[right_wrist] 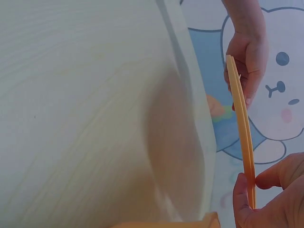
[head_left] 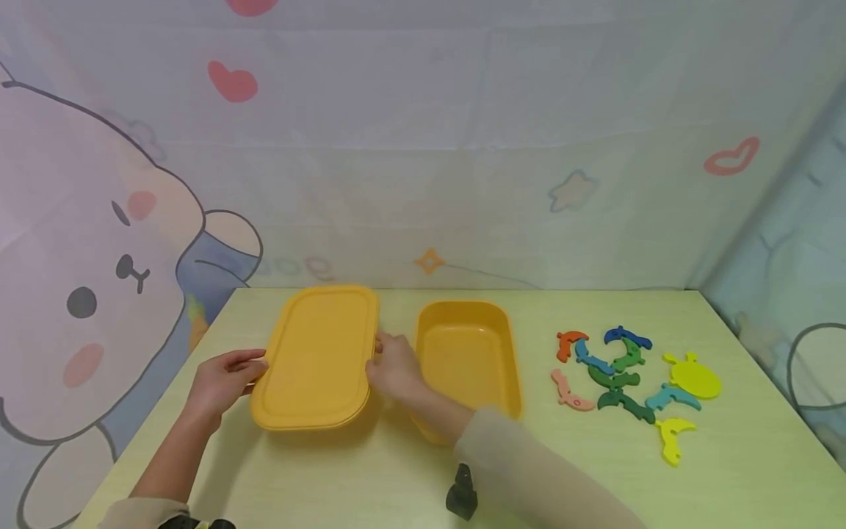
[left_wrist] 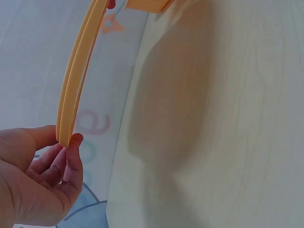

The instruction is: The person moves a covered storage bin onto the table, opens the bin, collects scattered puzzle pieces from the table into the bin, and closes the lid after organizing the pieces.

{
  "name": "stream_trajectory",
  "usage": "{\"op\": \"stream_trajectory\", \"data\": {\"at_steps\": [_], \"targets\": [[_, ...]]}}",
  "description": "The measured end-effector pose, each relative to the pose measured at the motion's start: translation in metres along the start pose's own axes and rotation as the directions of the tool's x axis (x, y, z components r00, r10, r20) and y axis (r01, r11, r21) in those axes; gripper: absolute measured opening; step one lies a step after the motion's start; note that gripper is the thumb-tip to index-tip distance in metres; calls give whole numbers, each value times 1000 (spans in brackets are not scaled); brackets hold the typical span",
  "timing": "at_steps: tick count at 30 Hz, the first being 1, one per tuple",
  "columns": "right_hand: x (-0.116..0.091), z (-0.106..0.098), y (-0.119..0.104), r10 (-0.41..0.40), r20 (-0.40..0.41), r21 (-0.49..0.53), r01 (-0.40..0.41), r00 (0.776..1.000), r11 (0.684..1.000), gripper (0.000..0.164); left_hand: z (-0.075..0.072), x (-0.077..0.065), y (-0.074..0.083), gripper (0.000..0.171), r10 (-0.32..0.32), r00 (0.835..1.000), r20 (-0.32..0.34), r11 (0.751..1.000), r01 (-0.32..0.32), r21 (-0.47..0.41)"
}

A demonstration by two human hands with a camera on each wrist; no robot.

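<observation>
- The left hand (head_left: 223, 382) and right hand (head_left: 399, 369) are pinching a yellow, rounded-rectangular plastic lid (head_left: 317, 356), left of centre frame.
- A yellow, rectangular plastic tub (head_left: 465, 360) is standing near centre.
- Flat, multicoloured pieces (head_left: 620, 399) are lying at right.

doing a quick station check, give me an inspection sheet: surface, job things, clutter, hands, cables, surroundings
surface: pale wood-grain table, with shadows falling on it
job's things: yellow-orange lid raised off the table; matching open container to its right, partly hidden by the right forearm
clutter: loose, flat coloured pieces scattered right of the container
grippers: left hand pinches the lid's left edge; right hand grips its right edge
cables: nothing seen
surroundings: printed backdrop behind the table, showing a cartoon animal and red hearts
</observation>
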State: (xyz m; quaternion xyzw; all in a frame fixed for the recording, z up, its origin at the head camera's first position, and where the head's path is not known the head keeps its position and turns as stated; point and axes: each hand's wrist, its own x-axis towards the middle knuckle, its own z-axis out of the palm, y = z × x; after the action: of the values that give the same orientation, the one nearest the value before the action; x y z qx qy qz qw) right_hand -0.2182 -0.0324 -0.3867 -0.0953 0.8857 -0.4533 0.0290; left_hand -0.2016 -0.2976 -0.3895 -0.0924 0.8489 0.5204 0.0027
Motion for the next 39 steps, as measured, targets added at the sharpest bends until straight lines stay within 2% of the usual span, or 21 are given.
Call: {"op": "stream_trajectory", "data": {"at_steps": [9,19,27,39], "targets": [[-5,17,-3,-5,1,-30,5,1000,1000,46,-5,2,-13,48,2,1000,-19,996,0,87],[-5,26,-1,32,25,-77,-30,999,997,53,-3,2,-23,46,-21,999,-34,997,24,78],[-9,35,2,90,85,-128,-79,992,989,53,2,0,-29,43,-26,999,-34,995,30,100],[-16,45,8,77,104,-144,-62,992,988,50,5,0,-41,41,-40,999,-31,989,44,139]]}}
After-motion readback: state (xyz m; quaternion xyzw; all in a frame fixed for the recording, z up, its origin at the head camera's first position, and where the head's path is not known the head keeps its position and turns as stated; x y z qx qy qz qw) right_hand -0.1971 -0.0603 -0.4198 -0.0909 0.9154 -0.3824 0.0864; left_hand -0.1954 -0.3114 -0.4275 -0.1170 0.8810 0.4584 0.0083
